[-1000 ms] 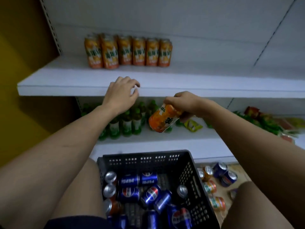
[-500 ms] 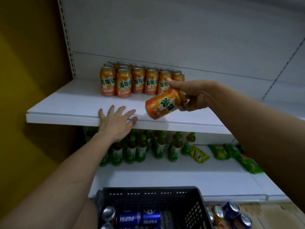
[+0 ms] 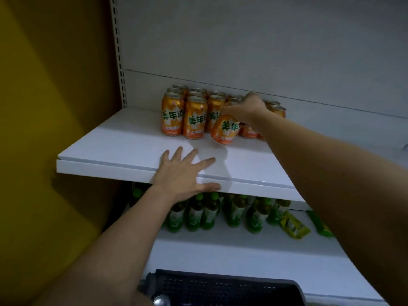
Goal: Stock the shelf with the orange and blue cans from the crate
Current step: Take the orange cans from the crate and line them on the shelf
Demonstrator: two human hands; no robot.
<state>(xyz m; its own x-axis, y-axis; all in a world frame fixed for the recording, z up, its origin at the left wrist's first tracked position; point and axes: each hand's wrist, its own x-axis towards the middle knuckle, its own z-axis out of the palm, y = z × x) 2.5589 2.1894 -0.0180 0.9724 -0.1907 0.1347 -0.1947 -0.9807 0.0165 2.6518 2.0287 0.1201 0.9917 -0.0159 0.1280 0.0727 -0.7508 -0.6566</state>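
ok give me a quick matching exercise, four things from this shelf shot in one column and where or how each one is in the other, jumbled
Things
1. left hand
2. tilted orange can
3. green bottles
4. black crate

States
A. gripped by the right hand
B. at the picture's bottom edge
C. flat on the upper shelf edge
D. standing on the lower shelf

Pairs: 1-C, 2-A, 3-D, 4-B

On the upper shelf (image 3: 123, 149) a block of standing cans (image 3: 194, 117) sits toward the back — a tilted can (image 3: 225, 129) just before it. Bottles (image 3: 209, 212) stand on the shelf below, packets (image 3: 294, 225) to their right; the crate (image 3: 220, 286) lies nearest, lowest.
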